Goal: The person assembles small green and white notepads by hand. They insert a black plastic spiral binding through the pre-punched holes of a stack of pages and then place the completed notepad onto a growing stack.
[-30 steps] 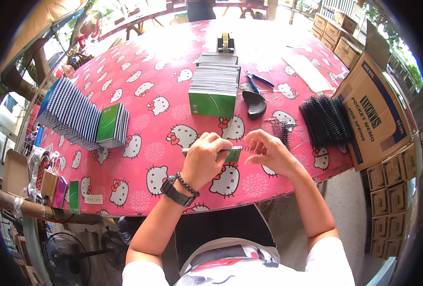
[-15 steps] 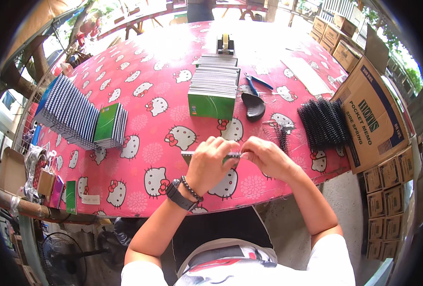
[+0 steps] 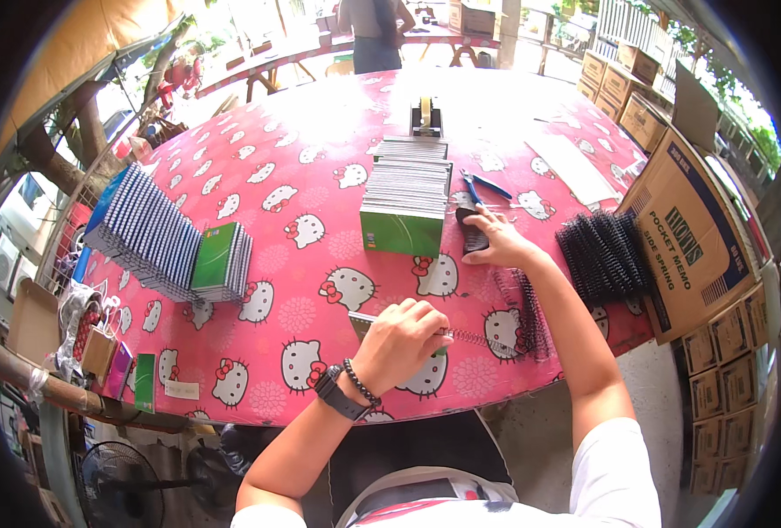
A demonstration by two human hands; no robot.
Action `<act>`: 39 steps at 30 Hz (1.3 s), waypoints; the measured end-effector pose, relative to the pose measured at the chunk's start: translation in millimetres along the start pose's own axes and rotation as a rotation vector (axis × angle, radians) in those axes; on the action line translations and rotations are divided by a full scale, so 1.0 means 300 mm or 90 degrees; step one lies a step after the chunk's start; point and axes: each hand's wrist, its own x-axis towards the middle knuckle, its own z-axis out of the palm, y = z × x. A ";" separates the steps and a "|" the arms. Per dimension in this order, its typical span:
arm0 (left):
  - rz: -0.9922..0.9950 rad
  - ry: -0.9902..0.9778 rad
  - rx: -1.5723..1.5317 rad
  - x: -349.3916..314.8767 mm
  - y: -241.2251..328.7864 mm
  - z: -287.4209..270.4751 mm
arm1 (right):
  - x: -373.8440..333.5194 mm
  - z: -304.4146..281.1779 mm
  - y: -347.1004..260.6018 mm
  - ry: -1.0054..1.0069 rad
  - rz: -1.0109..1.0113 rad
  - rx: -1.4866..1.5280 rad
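My left hand (image 3: 405, 339) is closed around a small memo pad (image 3: 361, 325) just above the table, hiding most of it. From the pad's right end a thin dark wire coil (image 3: 471, 337) sticks out toward the right. My right hand (image 3: 502, 239) reaches forward, its thumb and fingers around a black curved object (image 3: 472, 232), partly covered by the hand. Just beyond it lie blue-handled pliers (image 3: 485, 187). Left of that hand stands a long row of memo pads with a green cover (image 3: 401, 231) at its front.
Black spiral coils (image 3: 594, 255) are heaped beside a large cardboard box (image 3: 694, 233) at the right. Coil-bound blue and green pads (image 3: 217, 257) stand at the left. A tape dispenser (image 3: 425, 119) sits behind the middle row. Another person (image 3: 376, 35) stands at a far table.
My right hand has left the pad and moved forward onto the black curved object. The coil now shows extending from the pad in my left hand. The view has shifted slightly upward.
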 end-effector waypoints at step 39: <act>-0.077 0.070 0.135 -0.169 -0.025 -0.064 | -0.405 0.058 -0.302 -0.126 -0.233 0.830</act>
